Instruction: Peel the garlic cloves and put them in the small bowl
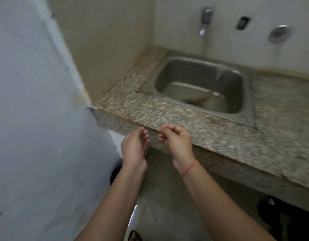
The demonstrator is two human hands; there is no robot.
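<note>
Standing at a speckled stone counter [167,115], the person is holding both hands out in front of its near edge, just below the countertop level. The left hand [134,145] is hanging relaxed with the palm turned inward and the fingers loosely curled, gripping nothing. The right hand [176,141] is sitting just beside it, not touching, fingers curling in a bit more with the thumb lying over them, and nothing is showing in it either, though the whole shot is pretty blurry. A thin red string bracelet [191,168] is sitting on the right wrist.

As for the garlic cloves and the small bowl, I honestly can't tell where they are from this view.

Set into the counter is a steel sink [176,70], well beyond the hands. A wall tap [206,16] is sticking out above it and a thin stream of water [205,44] is running down into the basin. Off to the right on the same wall, a dark slot [243,23] and a round metal fitting [278,33] are showing. A pale grey wall [37,119] is filling the left side, and a sandalled foot [135,236] is peeking in on the tiled floor [159,214] at the bottom
</note>
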